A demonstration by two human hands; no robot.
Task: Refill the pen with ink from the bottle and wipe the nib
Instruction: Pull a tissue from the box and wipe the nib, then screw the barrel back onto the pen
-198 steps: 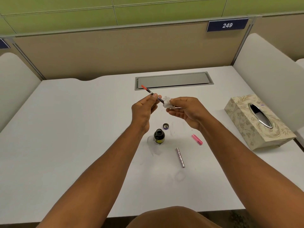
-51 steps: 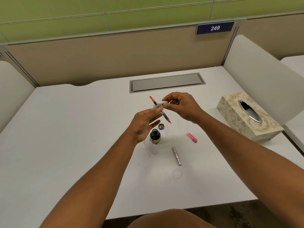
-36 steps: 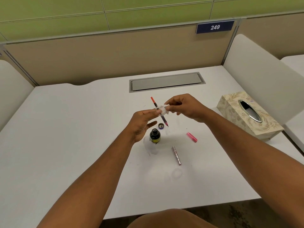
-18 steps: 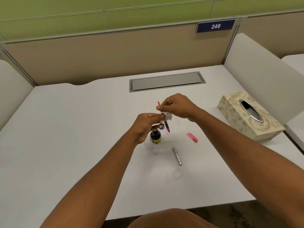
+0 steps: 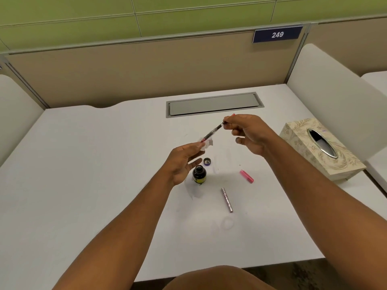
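Head view: uncapped ink bottle (image 5: 199, 174) upright, right hand (image 5: 247, 132) pinching pen (image 5: 213, 131), left hand (image 5: 184, 159) pinching tissue (image 5: 207, 143) round nib.

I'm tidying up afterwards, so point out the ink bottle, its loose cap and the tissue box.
ink bottle (image 5: 199, 174): head view, on its dark body.
bottle cap (image 5: 207, 161): head view, on the rim of the cap lying on the desk.
tissue box (image 5: 301, 143): head view, on its patterned top, left of the slot.
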